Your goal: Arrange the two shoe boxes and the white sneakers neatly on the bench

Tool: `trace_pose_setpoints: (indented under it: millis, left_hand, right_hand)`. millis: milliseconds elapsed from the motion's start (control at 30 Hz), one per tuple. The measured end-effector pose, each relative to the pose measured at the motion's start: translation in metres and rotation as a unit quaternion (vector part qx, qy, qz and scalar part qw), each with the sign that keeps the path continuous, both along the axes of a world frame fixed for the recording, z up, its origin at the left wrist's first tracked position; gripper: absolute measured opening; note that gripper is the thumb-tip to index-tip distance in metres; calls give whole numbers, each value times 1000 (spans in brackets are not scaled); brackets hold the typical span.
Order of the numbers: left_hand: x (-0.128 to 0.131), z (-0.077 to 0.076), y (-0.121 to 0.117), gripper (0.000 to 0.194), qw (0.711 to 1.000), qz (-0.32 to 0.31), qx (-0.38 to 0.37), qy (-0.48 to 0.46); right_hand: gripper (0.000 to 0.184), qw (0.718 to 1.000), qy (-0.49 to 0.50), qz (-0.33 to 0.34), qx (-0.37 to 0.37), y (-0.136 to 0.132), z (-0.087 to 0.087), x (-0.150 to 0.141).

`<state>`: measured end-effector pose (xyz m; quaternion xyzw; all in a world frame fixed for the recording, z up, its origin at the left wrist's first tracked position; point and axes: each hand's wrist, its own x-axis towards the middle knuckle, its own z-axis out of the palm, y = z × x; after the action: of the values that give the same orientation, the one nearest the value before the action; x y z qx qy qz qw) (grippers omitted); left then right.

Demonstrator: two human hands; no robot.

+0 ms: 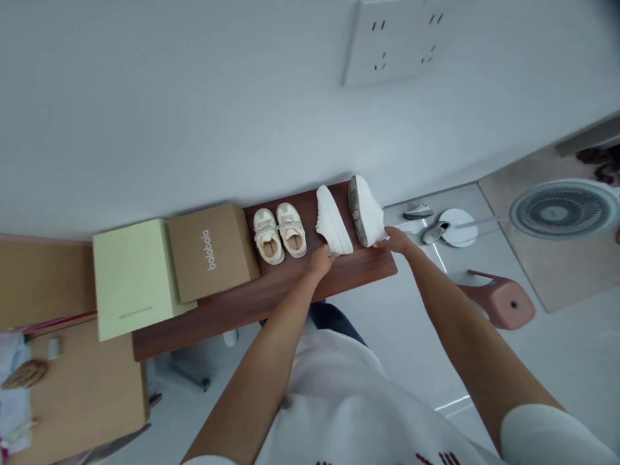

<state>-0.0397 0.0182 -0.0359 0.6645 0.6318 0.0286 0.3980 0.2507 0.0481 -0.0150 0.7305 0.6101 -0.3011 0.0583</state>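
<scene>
1. The left hand [322, 259] is grasping the left white shoe [335, 223] by its heel end, probably because that end is lying closest to the person.
2. The right hand [396, 240] is gripping the right white shoe [372, 216] at its heel, tilting it so that the grey sole is facing the other shoe.
3. Both toes are pointing toward the wall [194, 110]; whether either shoe is resting its full weight on the brown tabletop [290, 284] is hard to tell from above.
4. A pair of cream shoes [292, 230] is standing upright just beside them, toes wallward, perhaps set close together to keep the pair matched.
5. A brown box [213, 252] and a pale green box [133, 278] are sitting side by side along the left part, seemingly leaving the right part for shoes.
6. Around the room, a socket panel [390, 42] is sitting on the wall, while a fan [562, 210] and a pink stool [512, 302] are standing on the right.
</scene>
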Motion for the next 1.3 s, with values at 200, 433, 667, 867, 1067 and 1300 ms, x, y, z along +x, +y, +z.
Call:
trace_pose_setpoints:
  millis: [200, 433, 667, 867, 1067, 1300]
  left_hand:
    - [0, 17, 9, 29, 999, -24, 36, -15]
    - [10, 49, 15, 25, 990, -94, 108, 8]
    - [13, 61, 16, 22, 969, -195, 135, 66]
    - [11, 52, 16, 26, 963, -207, 141, 104]
    - [11, 46, 16, 29, 963, -199, 143, 115]
    - [17, 42, 11, 30, 948, -223, 170, 153]
  right_hand:
    - [34, 996, 33, 37, 71, -1, 18, -10]
    - [27, 982, -27, 152, 104, 6, 45, -31]
    - [16, 971, -64, 206, 99, -8, 54, -53]
    - [11, 968, -63, 219, 101, -12, 52, -72]
    - [12, 966, -76, 225, 102, -13, 43, -81]
    - [14, 955, -106, 254, 116, -14, 35, -85]
